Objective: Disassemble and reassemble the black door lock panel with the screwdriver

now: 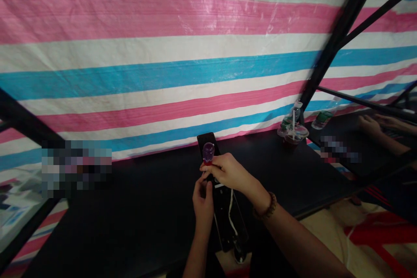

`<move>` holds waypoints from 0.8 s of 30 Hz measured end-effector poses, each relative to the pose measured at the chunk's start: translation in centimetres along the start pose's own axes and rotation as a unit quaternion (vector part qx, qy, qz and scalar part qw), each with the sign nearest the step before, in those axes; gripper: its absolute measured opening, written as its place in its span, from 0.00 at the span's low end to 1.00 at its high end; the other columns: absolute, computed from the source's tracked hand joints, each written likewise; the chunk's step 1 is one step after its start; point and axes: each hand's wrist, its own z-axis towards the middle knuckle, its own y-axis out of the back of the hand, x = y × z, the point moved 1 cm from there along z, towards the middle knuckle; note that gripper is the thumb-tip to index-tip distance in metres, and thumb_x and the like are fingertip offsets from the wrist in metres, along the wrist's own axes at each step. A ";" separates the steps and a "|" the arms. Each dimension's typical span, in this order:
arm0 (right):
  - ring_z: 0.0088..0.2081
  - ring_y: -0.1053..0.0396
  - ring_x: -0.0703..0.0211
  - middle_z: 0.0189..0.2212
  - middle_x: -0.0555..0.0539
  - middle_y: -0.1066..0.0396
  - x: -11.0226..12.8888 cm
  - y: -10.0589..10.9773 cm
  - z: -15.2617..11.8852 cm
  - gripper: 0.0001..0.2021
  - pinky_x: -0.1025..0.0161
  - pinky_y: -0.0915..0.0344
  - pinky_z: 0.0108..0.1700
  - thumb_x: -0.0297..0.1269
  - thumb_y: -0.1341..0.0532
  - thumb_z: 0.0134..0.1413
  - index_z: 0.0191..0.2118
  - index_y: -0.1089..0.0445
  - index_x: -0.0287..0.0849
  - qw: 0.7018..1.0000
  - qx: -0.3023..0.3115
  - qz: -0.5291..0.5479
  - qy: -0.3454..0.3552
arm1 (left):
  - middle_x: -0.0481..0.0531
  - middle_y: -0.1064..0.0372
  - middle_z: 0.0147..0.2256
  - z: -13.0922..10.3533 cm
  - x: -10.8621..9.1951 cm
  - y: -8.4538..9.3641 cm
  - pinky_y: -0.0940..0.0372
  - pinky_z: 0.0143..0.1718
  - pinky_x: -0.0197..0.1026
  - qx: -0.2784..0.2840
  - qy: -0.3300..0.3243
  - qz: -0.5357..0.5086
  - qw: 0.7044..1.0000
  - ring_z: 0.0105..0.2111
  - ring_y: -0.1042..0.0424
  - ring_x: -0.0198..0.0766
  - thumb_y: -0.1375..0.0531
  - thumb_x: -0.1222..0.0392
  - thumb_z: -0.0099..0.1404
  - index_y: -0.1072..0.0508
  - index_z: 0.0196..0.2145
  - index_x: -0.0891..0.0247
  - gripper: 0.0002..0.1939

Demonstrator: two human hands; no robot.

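A small see-through purple piece with a rounded top and a red lower part [208, 151] stands upright in the fingers of my right hand [224, 168], which is closed in a pinch on it. My left hand [203, 197] is just below and left, its fingers curled and their tips meeting the underside of the right fingers. Whatever the left fingertips hold is hidden. Beneath both hands lies a long, dark, glossy panel [228, 213] with small light marks. A white cable [231, 213] runs down over it from near my right hand.
The black tabletop [146, 208] meets a striped plastic sheet [163, 65] at the back. A lidded drink cup with a straw [296, 134] and plastic bottles [322, 119] are at right. Black metal posts [332, 52] frame the table. Another person's hands [371, 126] are farther right.
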 end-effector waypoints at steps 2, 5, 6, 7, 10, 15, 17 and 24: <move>0.35 0.22 0.59 0.33 0.47 0.21 0.1 0.0 -0.2 0.11 0.67 0.30 0.40 0.30 0.44 0.64 0.38 0.23 0.40 1.000 0.005 -0.013 0.004 | 0.52 0.26 0.35 0.0 0.1 0.0 0.32 0.43 0.44 0.003 0.005 -0.009 1.000 0.37 0.25 0.43 0.36 0.44 0.59 0.26 0.47 0.63 0.24; 0.40 0.22 0.58 0.38 0.44 0.21 0.2 0.4 -0.5 0.14 0.65 0.31 0.44 0.26 0.48 0.65 0.41 0.24 0.39 0.999 0.027 -0.043 0.015 | 0.53 0.25 0.36 -0.1 -0.1 -0.1 0.31 0.45 0.45 0.007 0.020 -0.019 1.000 0.39 0.24 0.43 0.35 0.45 0.58 0.27 0.50 0.63 0.26; 0.41 0.23 0.58 0.38 0.44 0.21 0.3 0.5 -0.5 0.14 0.65 0.31 0.45 0.26 0.48 0.65 0.42 0.24 0.38 0.998 0.033 -0.053 0.017 | 0.54 0.24 0.37 -0.1 -0.2 -0.1 0.31 0.45 0.46 0.007 0.024 -0.024 0.999 0.40 0.24 0.44 0.35 0.45 0.58 0.27 0.51 0.63 0.27; 0.40 0.23 0.58 0.38 0.43 0.21 0.4 0.7 -0.6 0.14 0.65 0.31 0.45 0.25 0.49 0.65 0.42 0.25 0.38 0.998 0.037 -0.057 0.018 | 0.55 0.24 0.38 -0.1 -0.3 -0.1 0.31 0.46 0.46 0.008 0.028 -0.029 0.999 0.41 0.24 0.44 0.35 0.45 0.58 0.28 0.51 0.64 0.28; 0.38 0.22 0.58 0.35 0.44 0.21 0.4 0.8 -0.7 0.13 0.66 0.31 0.42 0.27 0.47 0.65 0.39 0.24 0.38 0.999 0.024 -0.043 0.015 | 0.56 0.23 0.40 -0.1 -0.5 -0.1 0.30 0.45 0.47 0.013 0.034 -0.036 0.999 0.42 0.23 0.46 0.35 0.45 0.57 0.29 0.53 0.64 0.29; 0.32 0.23 0.59 0.29 0.46 0.21 0.0 0.3 -0.8 0.09 0.67 0.34 0.35 0.33 0.39 0.62 0.33 0.22 0.39 0.999 -0.043 -0.031 0.001 | 0.57 0.23 0.41 -0.4 -0.6 0.2 0.28 0.43 0.47 0.032 0.068 -0.031 0.997 0.42 0.22 0.47 0.35 0.46 0.58 0.31 0.56 0.62 0.31; 0.30 0.25 0.60 0.28 0.47 0.22 -0.2 0.0 -0.6 0.09 0.68 0.35 0.33 0.35 0.37 0.60 0.31 0.22 0.40 0.998 -0.062 -0.023 0.000 | 0.58 0.23 0.43 -0.7 -0.7 0.1 0.28 0.43 0.47 0.040 0.085 -0.042 0.995 0.43 0.22 0.47 0.35 0.47 0.59 0.33 0.58 0.61 0.33; 0.27 0.29 0.64 0.24 0.50 0.26 0.0 -0.3 0.6 0.11 0.70 0.39 0.32 0.33 0.39 0.62 0.29 0.24 0.38 0.997 -0.029 -0.065 0.021 | 0.62 0.26 0.51 -1.3 -0.4 -0.7 0.31 0.52 0.50 0.010 0.100 -0.063 0.993 0.52 0.26 0.51 0.33 0.50 0.58 0.35 0.61 0.62 0.35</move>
